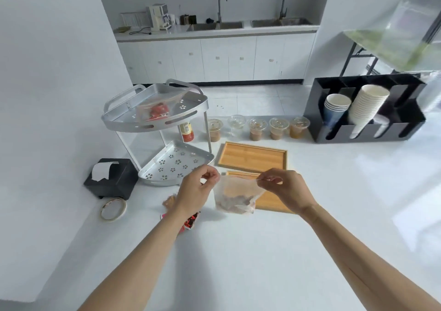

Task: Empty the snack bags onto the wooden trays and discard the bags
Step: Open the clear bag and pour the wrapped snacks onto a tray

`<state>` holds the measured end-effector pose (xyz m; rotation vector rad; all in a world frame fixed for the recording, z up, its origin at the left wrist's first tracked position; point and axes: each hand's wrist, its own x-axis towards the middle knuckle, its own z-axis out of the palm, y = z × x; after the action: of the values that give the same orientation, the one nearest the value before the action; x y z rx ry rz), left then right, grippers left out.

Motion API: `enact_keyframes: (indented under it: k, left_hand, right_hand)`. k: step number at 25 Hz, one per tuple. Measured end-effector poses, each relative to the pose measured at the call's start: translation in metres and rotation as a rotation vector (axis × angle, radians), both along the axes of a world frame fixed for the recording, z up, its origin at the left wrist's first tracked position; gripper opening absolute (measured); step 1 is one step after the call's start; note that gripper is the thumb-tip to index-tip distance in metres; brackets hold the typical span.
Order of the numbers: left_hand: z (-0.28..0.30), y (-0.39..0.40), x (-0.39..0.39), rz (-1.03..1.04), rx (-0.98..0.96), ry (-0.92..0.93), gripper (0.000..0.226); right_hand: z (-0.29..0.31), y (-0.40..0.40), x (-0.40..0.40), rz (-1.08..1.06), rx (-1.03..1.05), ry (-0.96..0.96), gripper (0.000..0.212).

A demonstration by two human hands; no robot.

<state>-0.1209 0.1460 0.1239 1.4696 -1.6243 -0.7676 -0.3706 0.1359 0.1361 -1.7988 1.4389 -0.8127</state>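
Bag mouth pinched open over the near tray

Snack bag [235, 197] hangs between your hands, above the near wooden tray [269, 202], with its dark snacks settled in the bottom. Your left hand [196, 189] pinches one top corner, your right hand [285, 189] pinches the opposite lip, and the mouth is stretched between them. The bag sits over the tray's left end, so if you tip it from here the pieces could likely land on the white counter [238, 263] towards your left wrist. A thin pinch on slick film may also slip and drop the whole bag. Beyond your fingers lies the far wooden tray [253, 157], bare. By your left forearm lie loose wrapped snacks [191, 221]. Further beyond your left hand, a second bag [155, 110] waits on the metal rack [152, 122].
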Motion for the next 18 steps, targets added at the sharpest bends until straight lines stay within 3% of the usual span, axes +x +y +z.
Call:
enact_keyframes:
  k: [6, 11, 15, 18]
  left_hand:
    - [-0.029, 0.037, -0.067, -0.197, 0.128, 0.008, 0.011]
    - [-0.058, 0.068, -0.106, -0.248, 0.195, -0.029, 0.011]
    - [-0.061, 0.081, -0.121, -0.102, 0.133, -0.125, 0.008]
    - [-0.050, 0.099, -0.134, 0.094, 0.150, -0.150, 0.014]
  right_hand:
    - [-0.034, 0.091, -0.069, -0.187, 0.063, -0.051, 0.010]
    - [-0.065, 0.140, -0.094, -0.254, 0.044, 0.034, 0.014]
    - [-0.075, 0.153, -0.096, -0.240, -0.006, 0.082, 0.014]
    - [-0.080, 0.159, -0.084, -0.229, -0.184, 0.226, 0.015]
